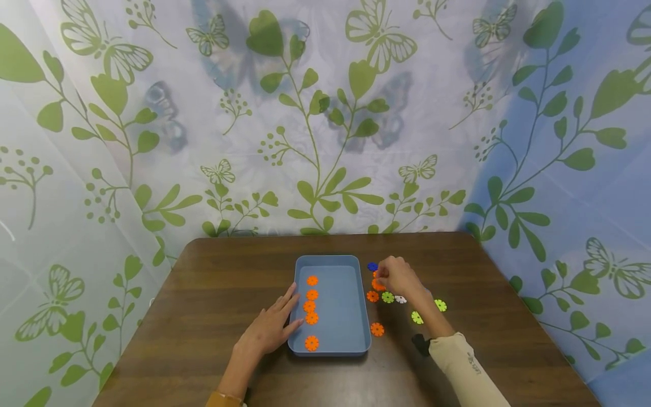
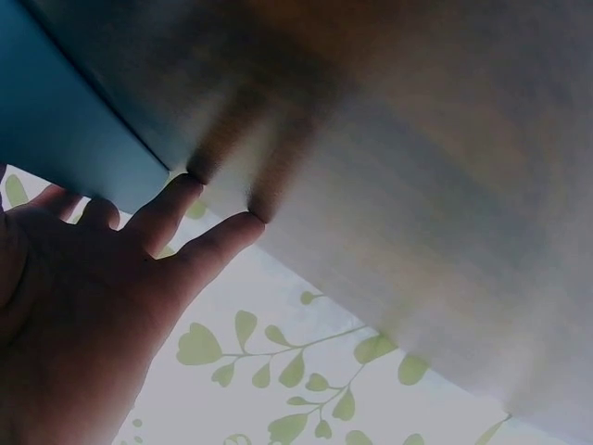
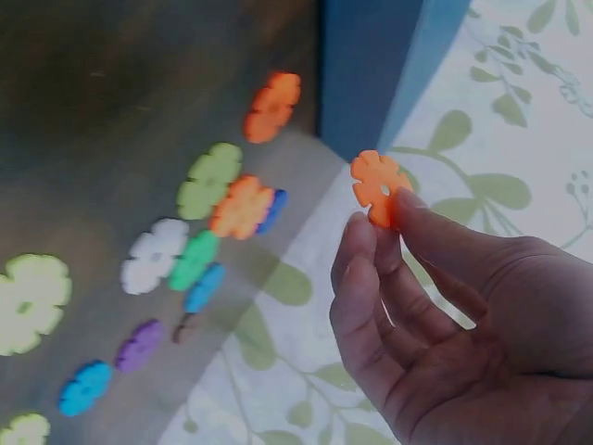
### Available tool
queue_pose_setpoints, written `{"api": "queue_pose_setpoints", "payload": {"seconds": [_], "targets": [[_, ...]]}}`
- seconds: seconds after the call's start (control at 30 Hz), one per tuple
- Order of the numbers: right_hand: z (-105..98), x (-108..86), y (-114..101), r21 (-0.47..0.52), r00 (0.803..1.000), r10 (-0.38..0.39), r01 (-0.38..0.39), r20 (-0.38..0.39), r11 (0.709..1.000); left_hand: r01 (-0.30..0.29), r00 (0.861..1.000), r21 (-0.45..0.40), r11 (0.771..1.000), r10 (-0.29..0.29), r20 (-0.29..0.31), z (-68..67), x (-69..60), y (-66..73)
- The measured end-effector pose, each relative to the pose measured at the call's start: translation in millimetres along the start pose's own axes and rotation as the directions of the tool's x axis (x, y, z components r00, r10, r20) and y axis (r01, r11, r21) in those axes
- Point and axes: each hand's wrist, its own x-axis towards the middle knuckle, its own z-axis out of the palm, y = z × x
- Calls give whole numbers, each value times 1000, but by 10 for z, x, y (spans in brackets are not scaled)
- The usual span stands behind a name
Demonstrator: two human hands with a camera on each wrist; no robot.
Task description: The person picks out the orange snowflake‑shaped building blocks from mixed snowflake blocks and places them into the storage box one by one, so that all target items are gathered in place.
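Observation:
A blue-grey rectangular tray point(image 1: 367, 328) stands on the table, with several orange flower-shaped discs point(image 1: 312, 343) in a column along its left side. My left hand point(image 1: 269, 328) lies at the tray's left wall, fingers spread and extended; in the left wrist view two of its fingertips meet the tabletop. To the right of the tray, my right hand point(image 1: 399, 277) pinches an orange flower-shaped disc point(image 3: 374, 184) between thumb and fingertips. Below that hand are more loose discs: a green one point(image 1: 388, 297), a white one point(image 1: 400, 299) and a dark blue one point(image 1: 372, 266).
Nearer the front, an orange disc point(image 1: 377, 329) lies beside the tray's right wall. Yellow-green discs point(image 1: 417, 317) lie by the right forearm. Purple point(image 3: 140, 346) and light blue discs point(image 3: 85, 387) show in the right wrist view. A patterned curtain point(image 1: 325, 141) hangs behind the wooden table point(image 1: 218, 282).

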Motion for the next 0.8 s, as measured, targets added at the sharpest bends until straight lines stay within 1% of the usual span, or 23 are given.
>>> {"api": "queue_pose_setpoints", "payload": {"seconds": [0.07,0.23,0.37,0.47,0.67,0.8], "targets": [[-31,26,-46,22,1000,1,-1,-2,1000,-1,1000,0,1000,1,0,2,5,-5],[-84,89,-155,76,999,-35,37,-23,996,-7,1000,3,1000,7,-3,3,8,-7],[-94,150,-231,142,998,-60,62,-23,988,-7,1000,6,1000,7,-4,7,9,-5],[-74,221,-278,191,998,-60,62,-19,980,-8,1000,8,1000,8,-7,16,13,-7],[-6,366,-355,218,997,-78,82,-27,972,-8,1000,-8,1000,8,-3,10,8,2],[59,460,-417,241,998,-66,68,-15,968,-9,1000,-10,1000,9,-2,10,6,-3]]}}
